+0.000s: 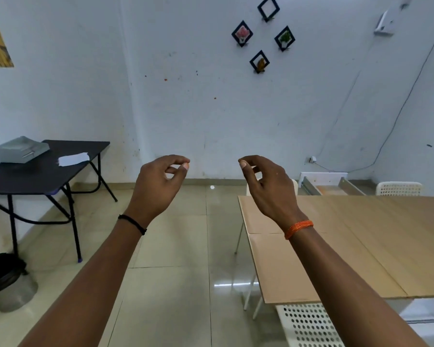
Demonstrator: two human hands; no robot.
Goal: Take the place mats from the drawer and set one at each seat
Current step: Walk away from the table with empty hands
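Both hands are raised over the tiled floor, holding nothing — the left hand [158, 182] and right hand [266, 186] each loosely curled, thumb near forefinger. The grey drawer [20, 150] sits on the black folding table's [35, 176] far left corner; whether mats lie inside cannot be told.

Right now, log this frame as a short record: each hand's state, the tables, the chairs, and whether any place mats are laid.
left hand: raised, fingers loosely curled, holding nothing
right hand: raised, fingers loosely curled, holding nothing
light wooden table: no place mats on the visible part
white perforated chairs: one near, one at the far end
black folding table: holds a grey tray
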